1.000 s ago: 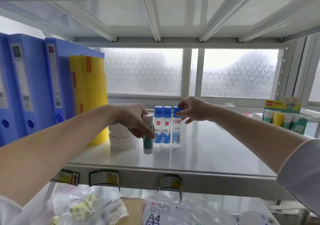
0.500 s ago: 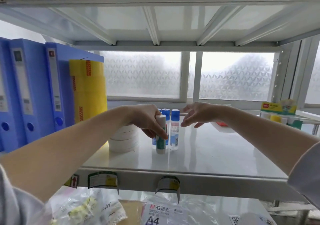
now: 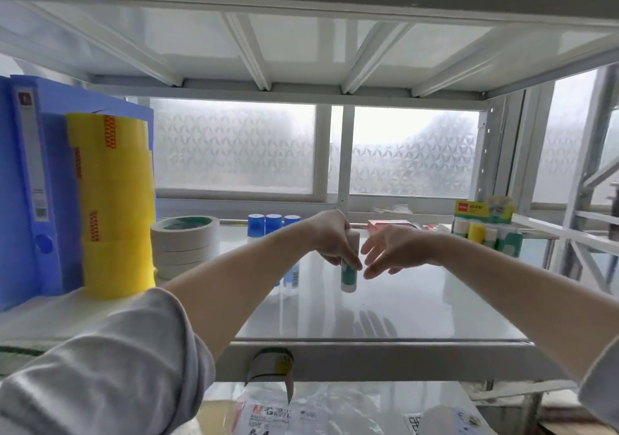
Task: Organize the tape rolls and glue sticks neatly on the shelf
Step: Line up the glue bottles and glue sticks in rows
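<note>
Frosted window panes stand behind a white metal shelf (image 3: 418, 317), and only one view, the head camera, shows it. On the left of the shelf are blue binders (image 3: 30, 183), then a tall stack of yellow tape rolls (image 3: 115, 206), and just beside it a lower stack of white tape rolls (image 3: 186, 243). Behind the left forearm stands a row of blue-capped glue sticks (image 3: 273, 222), upright and close together. At the far right a display box of glue sticks (image 3: 484, 225) stands well apart from the others.

The left hand (image 3: 330, 238) is closed around the upper part of a green-and-white glue stick (image 3: 349, 272). Its long axis is vertical, and its lower end is at the shelf surface or just above it; I cannot tell if it touches. This stick is to the right of the blue-capped row, with a clear gap between them.

The right hand (image 3: 390, 252) holds nothing. Its fingers are spread and curved, and the fingertips (image 3: 368, 272) are just beside the stick on its right side, not touching it as far as I can see.

I judge that the stick must be kept upright and placed in line with the blue-capped row, which lies to its left. The left hand has the hold already, and the right hand is near enough to steady it.
</note>
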`<action>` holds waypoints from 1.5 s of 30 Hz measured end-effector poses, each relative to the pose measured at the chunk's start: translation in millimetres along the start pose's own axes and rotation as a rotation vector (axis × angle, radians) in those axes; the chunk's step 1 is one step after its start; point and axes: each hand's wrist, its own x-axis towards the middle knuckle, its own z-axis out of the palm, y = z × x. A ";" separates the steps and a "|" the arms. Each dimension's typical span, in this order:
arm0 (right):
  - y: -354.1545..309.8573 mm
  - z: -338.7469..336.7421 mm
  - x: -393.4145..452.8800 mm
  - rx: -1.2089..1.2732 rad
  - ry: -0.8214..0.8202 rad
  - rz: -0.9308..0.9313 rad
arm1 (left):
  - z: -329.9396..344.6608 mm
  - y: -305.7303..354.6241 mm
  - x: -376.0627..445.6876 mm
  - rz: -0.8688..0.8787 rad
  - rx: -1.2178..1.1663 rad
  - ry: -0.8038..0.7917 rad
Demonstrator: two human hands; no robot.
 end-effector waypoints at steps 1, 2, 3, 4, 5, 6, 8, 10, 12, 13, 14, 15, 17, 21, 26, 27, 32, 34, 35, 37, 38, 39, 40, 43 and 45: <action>2.1 2.0 1.6 0.004 0.010 -0.005 | 3.4 -1.0 3.7 -0.007 0.012 0.003; 3.7 4.4 3.9 0.007 0.016 -0.007 | 6.7 -2.1 7.0 -0.014 0.022 0.008; 5.4 6.9 6.4 0.013 0.019 -0.007 | 9.7 -3.4 9.6 -0.019 0.033 0.015; 6.9 9.6 8.9 0.019 0.019 -0.007 | 12.2 -4.5 11.8 -0.024 0.046 0.022; 8.7 12.2 11.0 0.024 0.016 -0.005 | 14.4 -5.6 13.7 -0.028 0.058 0.026; 10.1 14.5 13.0 0.031 0.011 -0.002 | 16.0 -6.7 15.4 -0.032 0.067 0.028; 12.4 17.7 15.7 0.046 -0.001 0.005 | 17.4 -8.3 18.2 -0.042 0.067 0.027; 13.5 19.4 16.6 0.055 -0.005 0.004 | 17.1 -8.7 20.2 -0.049 0.057 0.027; 14.6 20.8 17.5 0.062 -0.003 0.003 | 17.1 -9.3 21.6 -0.052 0.052 0.018; 15.1 21.3 18.0 0.065 -0.006 0.004 | 17.3 -9.6 21.9 -0.053 0.049 0.012; 15.0 22.0 18.2 0.064 -0.011 0.006 | 17.7 -10.2 22.1 -0.053 0.049 0.006; 14.6 22.4 18.4 0.059 -0.018 0.008 | 17.9 -10.7 22.2 -0.053 0.048 0.001; 13.5 22.6 18.9 0.047 -0.028 0.015 | 17.3 -11.1 20.6 -0.045 0.053 -0.005; 9.7 17.6 17.6 0.037 -0.004 0.016 | 5.6 -5.6 6.2 0.027 0.138 0.047; -11.4 0.2 11.3 0.002 0.074 -0.032 | -34.4 -0.3 -31.0 0.115 0.164 0.126; -19.8 -3.5 9.2 -0.022 0.097 -0.056 | -44.4 -0.6 -39.6 0.121 0.171 0.134; -72.8 -13.4 0.3 0.038 0.248 -0.245 | -96.2 -20.4 -79.0 0.072 0.168 0.227; -92.0 -8.7 1.2 0.050 0.251 -0.285 | -111.7 -37.0 -91.8 0.036 0.134 0.279; -99.1 -4.7 2.7 0.042 0.238 -0.289 | -116.3 -45.7 -96.5 0.023 0.114 0.302; -107.6 4.4 7.7 0.012 0.216 -0.275 | -119.0 -63.0 -102.6 0.007 0.076 0.324; -110.5 9.2 11.1 0.006 0.214 -0.263 | -118.8 -71.6 -104.2 0.001 0.070 0.320; -112.5 13.7 14.0 0.005 0.217 -0.253 | -117.7 -79.8 -104.3 -0.008 0.071 0.309; -114.0 17.2 16.9 0.008 0.221 -0.242 | -116.1 -87.2 -103.3 -0.017 0.073 0.294; -117.0 23.7 23.9 0.010 0.205 -0.202 | -109.7 -102.0 -94.6 -0.038 0.043 0.218; -118.7 25.1 27.8 -0.009 0.188 -0.190 | -105.3 -104.2 -87.8 -0.029 0.027 0.165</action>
